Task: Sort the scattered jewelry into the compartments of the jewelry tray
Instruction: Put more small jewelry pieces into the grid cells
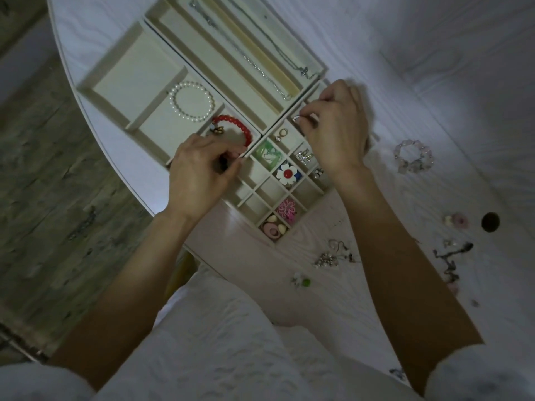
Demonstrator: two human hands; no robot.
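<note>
The cream jewelry tray (121, 85) lies on the white table in several sections. A pearl bracelet (191, 101) and a red bead bracelet (236, 126) rest in the left section. My left hand (199, 172) is over that section's near corner, fingers pinched on something small and dark that I cannot make out. My right hand (335, 125) hovers over the grid of small compartments, pinching a small silver ring (296, 118). The grid holds a flower piece (287, 173), a green piece (267, 153), earrings and pink pieces.
Two chains lie in the long compartments at the back (254, 65). A clear bead bracelet (414, 156) lies right of the tray. Loose earrings (333, 256), a green piece (302, 282), a pink scrunchie (457, 220) and a dark tangle (450, 259) are scattered nearby. The table's curved edge (115, 166) runs on the left.
</note>
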